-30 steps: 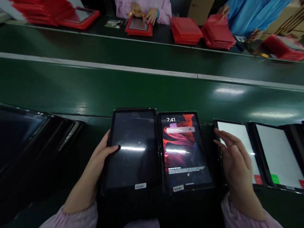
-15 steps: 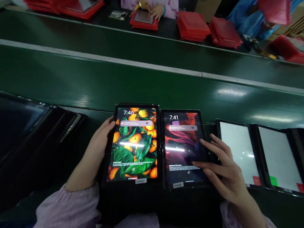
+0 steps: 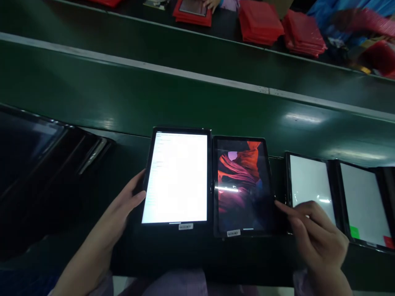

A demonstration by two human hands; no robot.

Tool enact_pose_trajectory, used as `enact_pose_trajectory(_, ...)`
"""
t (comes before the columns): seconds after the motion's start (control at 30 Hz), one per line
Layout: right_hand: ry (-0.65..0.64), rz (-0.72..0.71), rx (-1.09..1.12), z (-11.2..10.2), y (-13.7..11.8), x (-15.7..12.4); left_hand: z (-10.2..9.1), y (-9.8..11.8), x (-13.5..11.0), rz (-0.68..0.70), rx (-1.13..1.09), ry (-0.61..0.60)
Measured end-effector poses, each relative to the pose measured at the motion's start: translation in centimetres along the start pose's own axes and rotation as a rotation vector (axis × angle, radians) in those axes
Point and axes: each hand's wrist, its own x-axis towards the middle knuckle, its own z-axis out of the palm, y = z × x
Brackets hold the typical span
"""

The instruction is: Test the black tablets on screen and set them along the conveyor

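Note:
My left hand (image 3: 128, 201) grips the left edge of a black tablet (image 3: 177, 176), thumb by the front edge and fingers partly hidden behind it. This tablet shows a white page with faint lines of text and has a small label at its bottom rim. Close beside it lies a second tablet (image 3: 242, 185) with a red and purple wallpaper and a similar label. My right hand (image 3: 321, 234) hovers at that tablet's right edge, holding nothing. Its index finger points at the edge, while the other fingers are curled.
On the right stand two tablets with white screens (image 3: 311, 181), (image 3: 364, 197), the farther one bearing green and red corner squares. Dark tablets (image 3: 55, 144) lean in a row at left. Across the green bench (image 3: 185, 98), red pouches (image 3: 261, 22) lie stacked near a co-worker's hand (image 3: 212, 4).
The left tablet's screen went from an orange-fruit lock screen to a white page. Clock and text vanished from the right one. My right hand drew back rightward off the screen, curling its fingers.

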Motion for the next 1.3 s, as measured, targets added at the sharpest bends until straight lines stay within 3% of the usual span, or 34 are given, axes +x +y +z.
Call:
enact_pose_trajectory(0.17, -0.136, -0.153, 0.053, 0.3, -2.5, 0.6, -1.0, -0.8, -0.8, 0.073, 0.173, -0.133)
enact_pose_trajectory(0.47, -0.309, -0.264, 0.069, 1.2, -4.2, 1.1, -1.0, -1.6, -2.2, 0.157, 0.34, -0.139)
enact_pose_trajectory(0.7, -0.239, -0.185, -0.019, 1.9, -3.7, 1.3, -1.5, -1.9, -2.4, 0.164, 0.373, -0.2)
enact_pose_trajectory(0.97, -0.232, -0.114, -0.035, 2.1, -3.8, 0.9, -0.5, -0.6, -2.8, 0.106, 0.419, -0.15)
enact_pose_trajectory(1.13, -0.187, -0.128, 0.001, 2.4, -4.3, 1.4, -0.8, -0.1, -2.5, 0.058, 0.429, -0.204)
enact_pose_trajectory(1.3, -0.236, -0.17, -0.043, 3.1, -4.8, 2.6, -1.3, -0.2, -2.2, 0.052, 0.439, -0.219)
